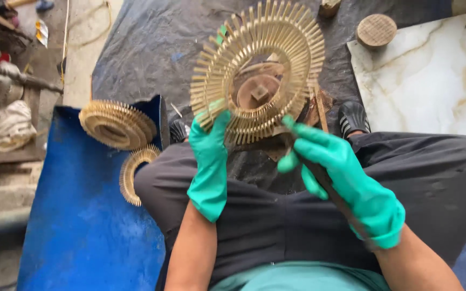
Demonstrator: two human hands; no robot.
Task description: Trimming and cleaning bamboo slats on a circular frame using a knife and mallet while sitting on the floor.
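While the left hand (210, 161), in a green rubber glove, pinches the lower left rim of a round brass-coloured ring of radiating metal fins (258, 70), its fingers (218, 125) pressed together around a few of the fin tips, the ring stands tilted above the person's lap with nothing else visibly holding it up. The right hand (346, 180), gloved the same way, is curled tight around a dark, long-handled tool (330, 191) whose front end reaches up under the ring's lower edge, just beyond the fingertips; whether it touches the fins I cannot tell. Such a narrow grip seems risky to me: a push or pry from the tool could twist the ring out of the pinch and drop it onto the dark trousers (265, 215) or the black tarpaulin (152, 43) past the knees. The thin fins look easy to bend, so a slip of the tool could splay or flatten them, and their ends might catch or cut the glove. Behind the ring's open centre, further out from both hands, sits a rusty round block with a square stub (259, 91); a falling ring might knock against it. To the left of the left hand, another finned ring (117, 125) lies on a blue sheet (76, 226), and a partial one (131, 172) leans at the thigh, close enough that a shifted leg could crush it.
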